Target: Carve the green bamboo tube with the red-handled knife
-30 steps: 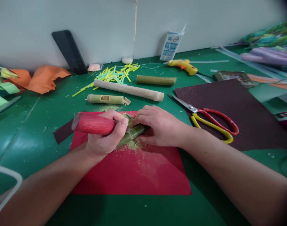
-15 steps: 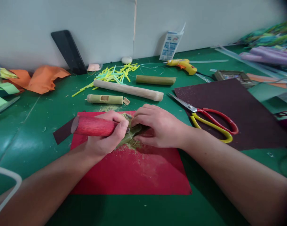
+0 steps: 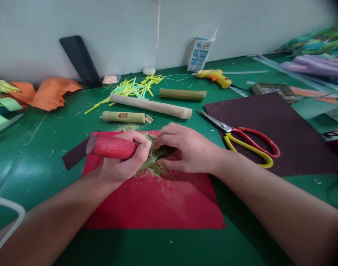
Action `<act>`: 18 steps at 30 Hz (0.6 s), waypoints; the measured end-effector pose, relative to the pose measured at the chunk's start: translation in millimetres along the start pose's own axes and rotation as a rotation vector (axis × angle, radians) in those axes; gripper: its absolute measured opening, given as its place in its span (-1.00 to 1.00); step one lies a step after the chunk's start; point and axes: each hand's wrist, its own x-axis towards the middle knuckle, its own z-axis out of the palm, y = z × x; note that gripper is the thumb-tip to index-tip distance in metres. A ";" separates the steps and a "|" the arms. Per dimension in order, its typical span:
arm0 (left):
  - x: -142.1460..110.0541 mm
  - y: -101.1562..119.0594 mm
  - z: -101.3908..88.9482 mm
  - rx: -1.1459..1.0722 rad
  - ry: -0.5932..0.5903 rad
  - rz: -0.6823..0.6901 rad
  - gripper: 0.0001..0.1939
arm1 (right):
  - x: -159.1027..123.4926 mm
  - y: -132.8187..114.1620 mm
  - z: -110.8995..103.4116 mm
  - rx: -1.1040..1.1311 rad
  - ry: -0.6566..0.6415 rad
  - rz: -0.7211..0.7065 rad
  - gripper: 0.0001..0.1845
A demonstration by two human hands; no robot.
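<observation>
My left hand point(image 3: 127, 159) is closed around the red wooden handle point(image 3: 113, 147) of a tool whose working end is mostly hidden at my fingertips. Under it lies a green bamboo piece point(image 3: 150, 162), slanting across a red sheet point(image 3: 158, 207). My right hand point(image 3: 182, 147) grips the bamboo from the right, its fingers bent over the far end and covering it. Pale shavings and dust point(image 3: 159, 170) are scattered around the bamboo. Just beyond my hands sits a short bamboo tube point(image 3: 110, 116) with a rectangular notch cut in it.
Scissors point(image 3: 241, 138) with red and yellow handles rest on a dark sheet point(image 3: 291, 147) at right. Behind lie a pale stick point(image 3: 152, 105), another bamboo tube point(image 3: 182, 94), yellow-green strips point(image 3: 141, 87) and a glue gun point(image 3: 215, 77). A black phone-like slab point(image 3: 81, 61) leans on the wall.
The red handle has tilted very slightly, its butt end a little higher and to the right. Both hands keep their grip in nearly the same place.
</observation>
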 end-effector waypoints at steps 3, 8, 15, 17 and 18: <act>-1.3 -0.8 1.2 -0.018 0.014 -0.010 -0.83 | 0.1 0.7 1.0 0.035 0.004 0.012 -0.80; -2.4 0.0 4.0 0.005 0.052 -0.018 -0.82 | 1.0 2.3 2.7 0.061 0.000 0.023 -0.81; -0.9 4.1 4.8 0.065 0.074 0.008 -0.80 | 1.9 3.3 3.4 0.071 0.014 0.019 -0.82; -1.2 4.6 4.5 0.067 0.078 0.011 -0.80 | 2.0 3.2 3.3 0.066 0.011 0.024 -0.83; -1.3 4.5 4.3 0.069 0.080 0.012 -0.81 | 1.9 3.1 3.3 0.064 0.010 0.025 -0.83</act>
